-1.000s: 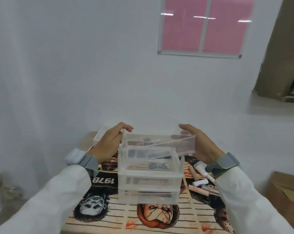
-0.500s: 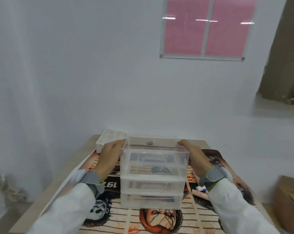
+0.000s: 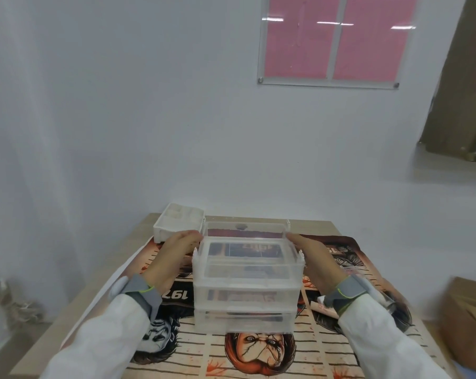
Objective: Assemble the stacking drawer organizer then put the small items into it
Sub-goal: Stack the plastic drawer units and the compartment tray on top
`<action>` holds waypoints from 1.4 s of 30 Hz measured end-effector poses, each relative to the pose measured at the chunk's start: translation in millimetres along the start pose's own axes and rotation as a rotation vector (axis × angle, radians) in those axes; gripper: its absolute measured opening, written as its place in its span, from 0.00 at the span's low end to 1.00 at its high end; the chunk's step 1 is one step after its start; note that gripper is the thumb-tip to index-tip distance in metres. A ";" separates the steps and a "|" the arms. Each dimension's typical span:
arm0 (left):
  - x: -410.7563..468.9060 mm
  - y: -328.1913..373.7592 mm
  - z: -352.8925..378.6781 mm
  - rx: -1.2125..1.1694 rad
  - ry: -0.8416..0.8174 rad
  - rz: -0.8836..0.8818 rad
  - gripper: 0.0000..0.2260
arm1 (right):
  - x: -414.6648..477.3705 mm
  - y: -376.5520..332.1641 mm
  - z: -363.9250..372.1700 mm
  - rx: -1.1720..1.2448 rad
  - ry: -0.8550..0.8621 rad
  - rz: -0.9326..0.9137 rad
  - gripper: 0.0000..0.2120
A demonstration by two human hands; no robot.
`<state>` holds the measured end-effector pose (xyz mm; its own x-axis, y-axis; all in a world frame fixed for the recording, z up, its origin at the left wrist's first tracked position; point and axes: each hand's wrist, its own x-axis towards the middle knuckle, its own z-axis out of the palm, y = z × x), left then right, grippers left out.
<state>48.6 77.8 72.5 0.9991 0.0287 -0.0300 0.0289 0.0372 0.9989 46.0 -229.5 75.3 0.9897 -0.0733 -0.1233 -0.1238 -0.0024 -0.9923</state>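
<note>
Clear plastic makes up the drawer organizer (image 3: 246, 285), which stands in the middle of the tabletop (image 3: 307, 227) on a printed mat (image 3: 261, 356) of horror faces. I count a stack of see-through tiers, with the top tier (image 3: 245, 236) open upward and seated on the ones below. Something small and dark (image 3: 241, 227) sits at the far edge of that top tier; I cannot tell what it is. Dark shapes show through the lower drawers, too blurred to name.

My left hand (image 3: 171, 258) lies flat against the left side of the stack, fingers stretched forward along the top tier's wall. My right hand (image 3: 316, 259) mirrors it on the right side, so I am holding the top tier between both palms. Both wrists wear grey bands, and white sleeves cover the arms.

Just behind the left hand, at the far left corner of the tabletop, stands a white divided tray (image 3: 178, 224). Near my right wrist a few small tube-like items (image 3: 323, 306) lie on the mat, partly hidden. A cardboard box (image 3: 469, 324) sits off to the right, below the tabletop. On the white wall hangs a pink board (image 3: 332, 39) behind clear panels.
</note>
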 end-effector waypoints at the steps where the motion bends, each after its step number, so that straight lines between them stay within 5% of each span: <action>1: 2.1 2.1 1.2 -0.022 -0.012 -0.008 0.16 | 1.7 -1.7 0.8 -0.010 0.018 -0.018 0.21; 5: 11.2 3.0 1.9 -0.034 -0.087 -0.035 0.21 | 6.1 -2.8 4.0 -0.044 0.037 -0.115 0.31; 11: 22.7 4.6 -4.0 0.022 -0.132 -0.081 0.17 | 13.6 5.1 3.0 0.013 -0.056 -0.169 0.15; 14: 36.1 2.3 -16.8 -0.004 -0.184 -0.122 0.16 | 17.7 4.3 0.9 -0.029 -0.032 -0.163 0.21; 17: 62.1 -10.9 -30.7 -0.066 -0.044 -0.136 0.17 | 20.8 4.0 -2.3 -0.094 -0.015 -0.168 0.33; 20: 95.6 -32.0 -37.1 0.372 0.123 -0.021 0.14 | 28.4 1.6 -6.2 0.050 0.077 -0.128 0.29; 24: 151.0 -66.3 -34.4 0.923 0.038 0.056 0.21 | 44.5 -0.3 -8.6 0.153 0.165 -0.061 0.24; 31: 214.5 -89.1 -27.4 1.259 -0.009 0.071 0.14 | 58.9 6.2 -10.1 0.017 0.135 -0.059 0.25; 35: 204.9 -83.9 -37.4 1.208 0.114 0.115 0.10 | 55.3 3.9 -7.3 -0.028 0.115 -0.059 0.24; 42: 119.9 1.5 -51.8 0.881 0.377 0.509 0.07 | 34.3 -20.4 -21.5 0.043 0.173 -0.170 0.23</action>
<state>166.9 133.1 68.5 0.8310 0.1486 0.5361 -0.2247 -0.7919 0.5677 80.9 -253.4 91.6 0.9684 -0.2451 0.0457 0.0504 0.0129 -0.9986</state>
